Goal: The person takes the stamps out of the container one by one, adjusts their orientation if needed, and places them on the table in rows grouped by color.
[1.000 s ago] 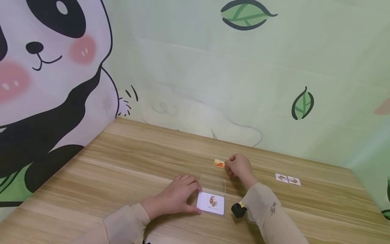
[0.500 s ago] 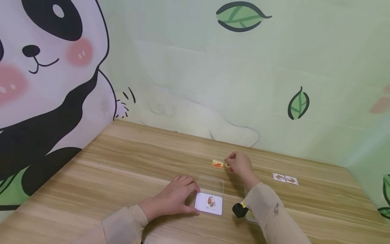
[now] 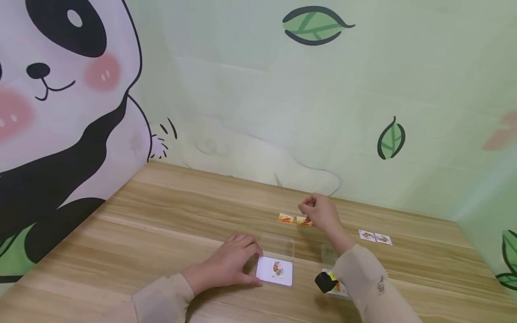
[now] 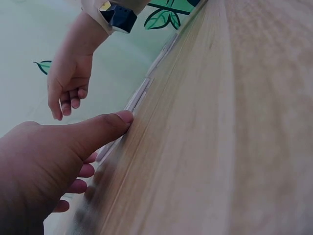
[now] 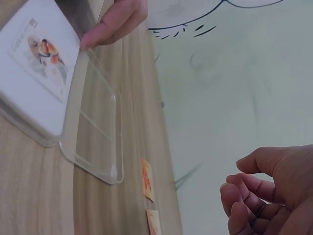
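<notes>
My left hand (image 3: pixel 227 264) rests on the table and holds the left side of a clear plastic card case (image 5: pixel 100 125) between thumb and fingers. The case's lid lies folded open on its far side. Inside it is a white insert (image 3: pixel 264 270) with a small picture card (image 3: pixel 277 269). My right hand (image 3: pixel 323 211) hovers beyond the case with nothing in its loosely bent fingers. Two small orange cards, a left one (image 3: pixel 286 218) and a right one (image 3: pixel 302 221), lie side by side below it; the right hand partly covers the right one in the head view.
Two white picture cards (image 3: pixel 375 237) lie together farther right. A second clear case (image 3: pixel 329 255) with yellow contents sits partly under the right sleeve (image 3: pixel 365 273) and a black wrist camera (image 3: pixel 325 282). A printed wall (image 3: pixel 242 89) borders the wooden table (image 3: pixel 181 197).
The right hand has released the second orange card beside the first and risen slightly away from it. The left hand still holds the case in place.
</notes>
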